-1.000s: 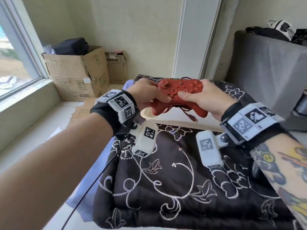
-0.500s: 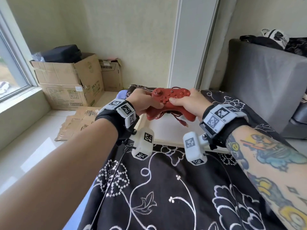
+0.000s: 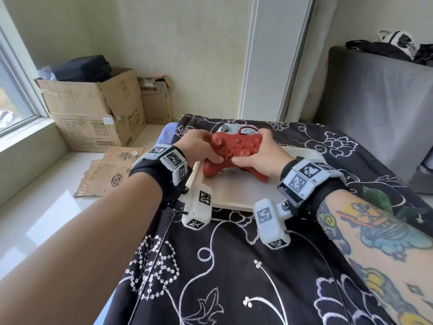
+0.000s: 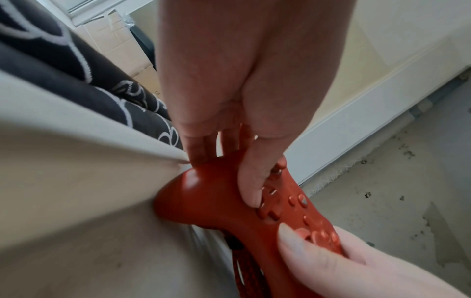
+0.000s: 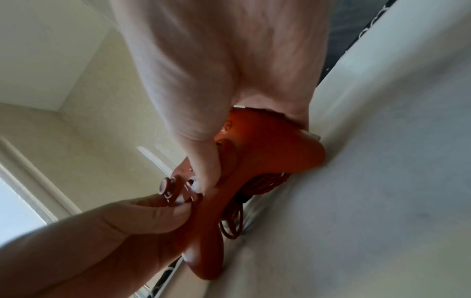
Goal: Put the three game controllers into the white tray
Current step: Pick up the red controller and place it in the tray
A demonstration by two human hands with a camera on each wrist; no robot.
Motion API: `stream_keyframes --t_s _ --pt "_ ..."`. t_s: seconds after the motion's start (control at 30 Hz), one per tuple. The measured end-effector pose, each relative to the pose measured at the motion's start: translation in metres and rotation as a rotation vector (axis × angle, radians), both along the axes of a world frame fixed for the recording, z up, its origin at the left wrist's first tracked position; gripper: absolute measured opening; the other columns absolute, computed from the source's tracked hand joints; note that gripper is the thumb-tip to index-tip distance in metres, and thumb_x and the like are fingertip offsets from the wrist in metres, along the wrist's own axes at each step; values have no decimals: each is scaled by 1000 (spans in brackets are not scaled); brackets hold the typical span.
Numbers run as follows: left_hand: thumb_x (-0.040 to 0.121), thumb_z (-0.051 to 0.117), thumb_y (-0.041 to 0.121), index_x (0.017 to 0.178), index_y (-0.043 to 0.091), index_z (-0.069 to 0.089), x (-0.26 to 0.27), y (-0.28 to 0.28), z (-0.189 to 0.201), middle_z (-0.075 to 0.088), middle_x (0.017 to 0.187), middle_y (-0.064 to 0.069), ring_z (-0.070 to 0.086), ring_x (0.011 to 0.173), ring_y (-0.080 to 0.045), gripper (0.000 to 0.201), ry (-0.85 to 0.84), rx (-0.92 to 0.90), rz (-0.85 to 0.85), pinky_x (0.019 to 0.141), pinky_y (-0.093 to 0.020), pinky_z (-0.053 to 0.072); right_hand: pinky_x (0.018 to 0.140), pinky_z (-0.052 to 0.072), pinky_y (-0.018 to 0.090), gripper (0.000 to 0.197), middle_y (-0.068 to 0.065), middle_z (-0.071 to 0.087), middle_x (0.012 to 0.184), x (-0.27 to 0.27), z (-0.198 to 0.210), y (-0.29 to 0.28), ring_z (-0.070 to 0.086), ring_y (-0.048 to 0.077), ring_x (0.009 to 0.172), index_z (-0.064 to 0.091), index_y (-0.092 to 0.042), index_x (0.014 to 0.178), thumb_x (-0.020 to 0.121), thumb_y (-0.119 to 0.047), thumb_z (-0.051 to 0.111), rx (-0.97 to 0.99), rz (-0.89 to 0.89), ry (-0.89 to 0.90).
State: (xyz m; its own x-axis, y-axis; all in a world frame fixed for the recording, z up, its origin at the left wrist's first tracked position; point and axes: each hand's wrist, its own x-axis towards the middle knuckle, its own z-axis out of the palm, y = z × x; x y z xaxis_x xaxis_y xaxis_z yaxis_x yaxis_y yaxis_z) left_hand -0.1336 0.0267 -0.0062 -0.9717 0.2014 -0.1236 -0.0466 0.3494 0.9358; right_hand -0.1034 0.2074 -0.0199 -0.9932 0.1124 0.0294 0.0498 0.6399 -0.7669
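Red controller: gripped at both ends, face up, low over near-left part of white tray; lower grip tips at tray floor in wrist views.
Left hand: fingers curled round left grip, thumb on face.
Right hand: curled round right grip, thumb on face.
White controller: behind red one, at tray's far edge, partly hidden.
Tray: on black floral cloth.
Cardboard boxes: on floor, left.

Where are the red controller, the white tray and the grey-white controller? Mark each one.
red controller (image 3: pixel 236 146): head view, on the middle of its face, between the buttons.
white tray (image 3: pixel 236 195): head view, on its bare floor near the front edge.
grey-white controller (image 3: pixel 230 130): head view, on its top, behind the red one.
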Motion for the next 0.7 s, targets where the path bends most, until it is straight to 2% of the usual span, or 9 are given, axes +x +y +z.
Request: stream_keyframes --t_s 0.13,0.2,0.27,0.37,0.5,0.6,0.67,0.7 --pt "34 82 12 87 21 64 0 3 2 70 106 -16 68 106 -37 57 31 -119 -14 96 -48 54 107 42 35 107 8 56 138 1 -2 -1 56 27 125 17 -13 152 72 -38 85 64 -23 -40" --pt "49 87 12 100 17 63 4 4 4 67 106 -12 66 103 -32 57 62 -211 -10 98 -44 53 108 41 36 111 10 54 141 0 -2 -2 55 29 126 13 -13 153 73 -41 84 85 -21 -59" --pt "66 82 10 115 13 61 6 6 4 64 107 -9 62 100 -28 53 94 -285 -2 99 -41 51 108 41 37 113 11 53 142 -1 -2 -3 55 29 127 9 -14 154 73 -43 83 112 -24 -74" --pt "74 78 14 124 8 58 10 6 5 62 110 -9 60 101 -26 54 137 -360 -2 98 -37 50 108 42 37 117 11 51 143 0 -1 -2 54 30 127 7 -15 154 71 -43 84 150 -24 -97" --pt "82 72 18 124 4 59 18 5 8 57 103 -5 55 96 -23 46 172 -466 -2 79 -26 39 108 42 40 120 14 51 142 7 5 1 54 32 126 9 -13 152 66 -42 87 204 -34 -149" --pt "83 71 18 122 3 62 27 3 15 56 101 -5 51 93 -20 43 160 -458 7 79 -26 37 109 41 40 115 16 52 141 15 13 4 53 33 128 9 -9 152 70 -40 85 199 -52 -194" --pt "82 71 18 111 8 65 35 3 23 57 96 -5 52 88 -20 31 151 -413 15 76 -26 39 106 43 35 114 17 53 141 23 19 4 53 33 129 8 -7 153 74 -38 83 192 -68 -213" --pt "83 71 17 99 13 63 40 2 27 56 88 -3 51 81 -18 18 155 -391 34 70 -24 40 104 43 34 114 18 53 141 28 22 4 53 33 128 6 -6 154 75 -38 82 192 -74 -217"
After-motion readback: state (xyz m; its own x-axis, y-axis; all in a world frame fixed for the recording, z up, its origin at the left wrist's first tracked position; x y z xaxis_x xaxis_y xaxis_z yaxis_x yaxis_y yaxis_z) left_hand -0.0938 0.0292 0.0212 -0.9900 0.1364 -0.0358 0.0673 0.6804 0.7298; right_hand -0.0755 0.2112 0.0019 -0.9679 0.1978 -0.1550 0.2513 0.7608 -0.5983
